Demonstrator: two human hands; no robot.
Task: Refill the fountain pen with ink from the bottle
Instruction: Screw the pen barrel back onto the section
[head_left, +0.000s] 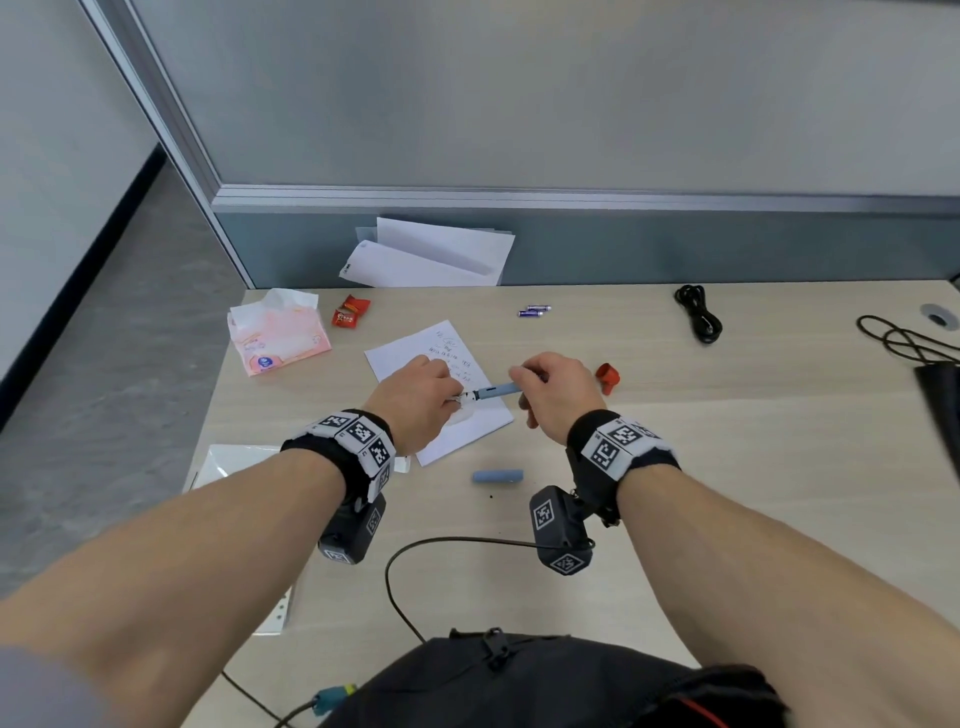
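A blue-grey fountain pen (493, 391) lies level in the air over a handwritten sheet of paper (410, 358), held between both hands. My right hand (558, 397) pinches its rear end. The fingertips of my left hand (415, 402) are closed around the nib end, with something small and whitish between them; the nib itself is hidden. The pen's blue cap (497, 476) lies alone on the desk, nearer to me than the paper. I see no ink bottle.
On the desk stand a pink tissue pack (278, 332), red wrappers (350, 312), small batteries (534, 310), a red object (608, 375) right of my right hand, black cables (698, 312), folded papers (431, 254) against the partition and a black bag (545, 686) at the front edge.
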